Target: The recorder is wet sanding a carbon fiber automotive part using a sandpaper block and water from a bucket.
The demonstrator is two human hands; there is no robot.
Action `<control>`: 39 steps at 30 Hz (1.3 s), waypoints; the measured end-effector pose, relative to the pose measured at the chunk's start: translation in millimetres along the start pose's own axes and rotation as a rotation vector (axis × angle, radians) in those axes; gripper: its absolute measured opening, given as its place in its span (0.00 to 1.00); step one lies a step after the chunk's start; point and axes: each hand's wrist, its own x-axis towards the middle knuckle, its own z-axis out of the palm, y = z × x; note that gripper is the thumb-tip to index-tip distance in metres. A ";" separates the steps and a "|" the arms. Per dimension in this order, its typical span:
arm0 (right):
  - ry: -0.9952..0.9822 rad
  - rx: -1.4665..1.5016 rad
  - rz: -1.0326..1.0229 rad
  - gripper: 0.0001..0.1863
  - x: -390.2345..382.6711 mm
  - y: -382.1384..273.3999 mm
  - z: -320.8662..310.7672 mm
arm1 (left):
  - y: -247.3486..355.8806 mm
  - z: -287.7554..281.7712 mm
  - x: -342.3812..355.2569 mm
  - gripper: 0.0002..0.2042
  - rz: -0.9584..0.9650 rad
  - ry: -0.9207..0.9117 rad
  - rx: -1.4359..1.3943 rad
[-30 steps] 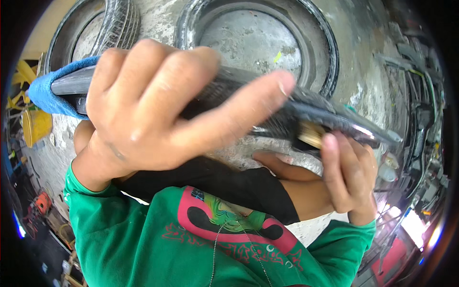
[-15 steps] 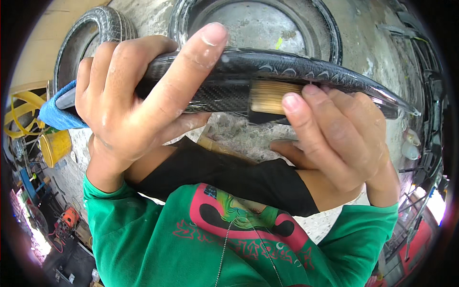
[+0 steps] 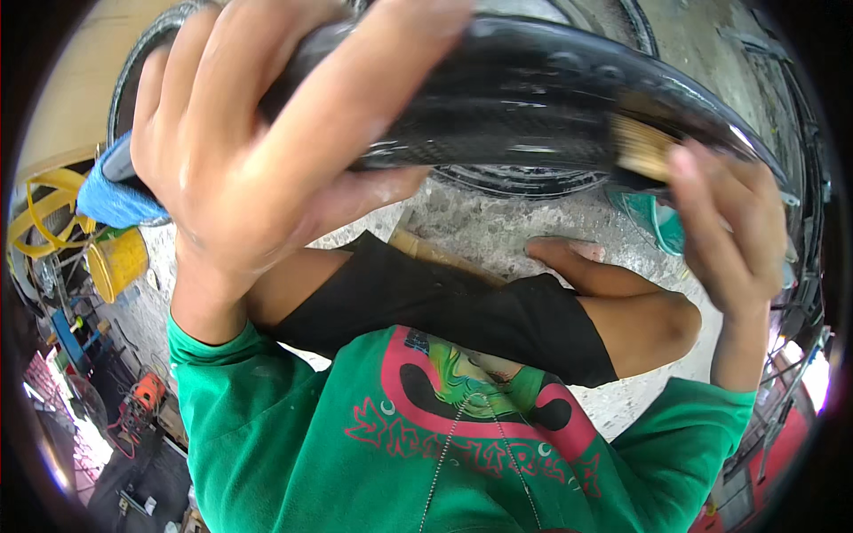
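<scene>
A long, curved, glossy black carbon-fibre part (image 3: 515,107) spans the upper view, held up over my lap. My left hand (image 3: 231,169) is closed around its left portion, index finger stretched along it and thumb underneath. A blue cloth (image 3: 115,197) covers the part's left end beside my wrist. My right hand (image 3: 737,222), partly blurred, pinches a tan, ridged sanding block (image 3: 643,149) with a black sheet around it. The block is against the near face of the part, towards its right end. My right fingertips beyond the part are hidden.
Tyres (image 3: 524,180) lie on the concrete floor behind the part. A teal container (image 3: 666,222) stands beneath my right hand, and a yellow bucket (image 3: 117,265) at the left. An orange tool (image 3: 147,393) lies lower left. Dark parts (image 3: 804,178) line the right edge.
The black part has risen in view, with my left hand still around it. My right hand and the sanding block have moved right along it. The teal container has come into sight.
</scene>
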 end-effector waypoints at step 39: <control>0.022 0.101 0.059 0.36 6.6 -11.8 5.2 | 2.3 10.0 3.2 0.45 0.013 0.020 0.091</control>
